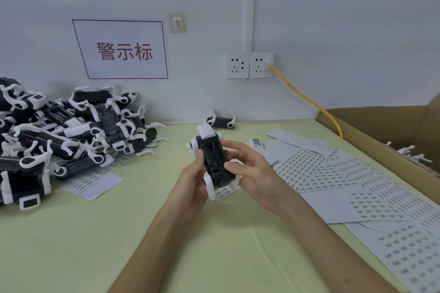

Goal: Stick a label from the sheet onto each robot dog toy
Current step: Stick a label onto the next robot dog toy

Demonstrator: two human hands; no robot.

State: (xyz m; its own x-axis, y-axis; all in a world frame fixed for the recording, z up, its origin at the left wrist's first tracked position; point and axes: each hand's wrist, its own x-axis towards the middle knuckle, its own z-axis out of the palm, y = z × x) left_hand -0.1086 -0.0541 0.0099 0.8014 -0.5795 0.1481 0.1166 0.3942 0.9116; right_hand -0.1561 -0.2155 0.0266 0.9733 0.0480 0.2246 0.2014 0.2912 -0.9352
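I hold one black and white robot dog toy [212, 157] belly up above the table's middle. My left hand [194, 182] grips its left side from below. My right hand [250, 169] holds its right side, with the thumb lying on the black belly. Under the toy lies a small piece of label sheet [223, 192]. A large pile of robot dog toys [62, 135] fills the left of the table. Several label sheets [352, 185] are spread on the right.
One more dog toy [221, 121] lies by the wall behind my hands. A cardboard box [385, 126] with toys in it stands at the right edge. A yellow cable [309, 102] runs from the wall sockets [248, 65] down behind the box. The table [119, 233] is pale green.
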